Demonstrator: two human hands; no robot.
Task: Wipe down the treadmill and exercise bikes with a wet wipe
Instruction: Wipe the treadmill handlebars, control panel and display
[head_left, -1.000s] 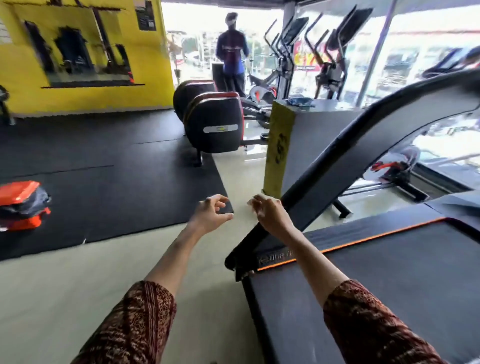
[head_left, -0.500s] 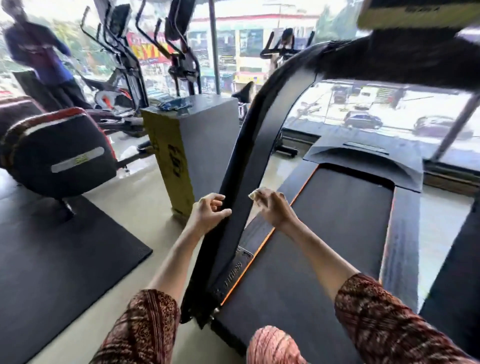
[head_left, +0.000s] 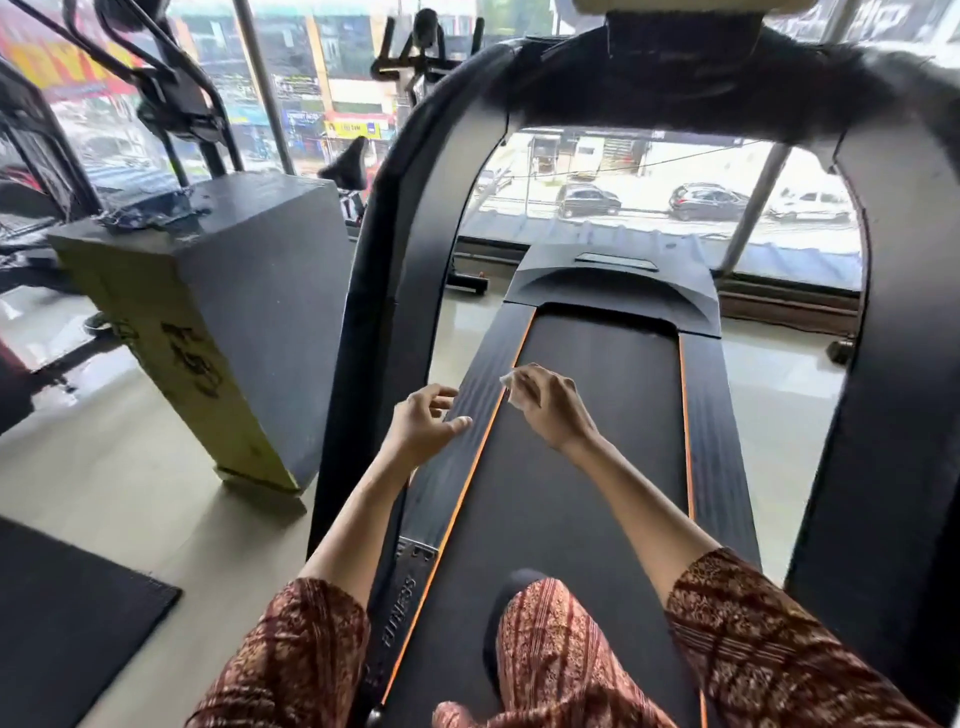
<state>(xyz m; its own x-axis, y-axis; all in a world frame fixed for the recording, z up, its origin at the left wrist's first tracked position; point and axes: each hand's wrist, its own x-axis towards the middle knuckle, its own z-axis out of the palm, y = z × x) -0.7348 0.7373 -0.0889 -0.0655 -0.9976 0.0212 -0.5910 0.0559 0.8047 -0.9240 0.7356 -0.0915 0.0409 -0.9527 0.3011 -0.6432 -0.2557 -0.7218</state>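
Both hands reach out over the treadmill, held apart from one another. The left hand hovers above the ribbed left side rail, fingers loosely spread and holding nothing. The right hand grips a crumpled white wet wipe, which pokes out past the fingers just over the orange stripe where the rail meets the belt. From my feed I cannot tell whether the wet wipe touches the surface.

Brown patterned sleeves cover both upper arms, and a knee in the same cloth sits above the near end of the belt. At the far end lies the dark motor cover. A black arched frame rises on either side of the deck and closes overhead, where the top is blurred.

To the left, a grey box with a yellow side stands on the pale floor, something dark blue lying on top that I cannot make out. A bike saddle shows just behind it, and other exercise machines stand along the window. A black floor mat fills the lower left corner. Cars are parked on the street outside the glass.
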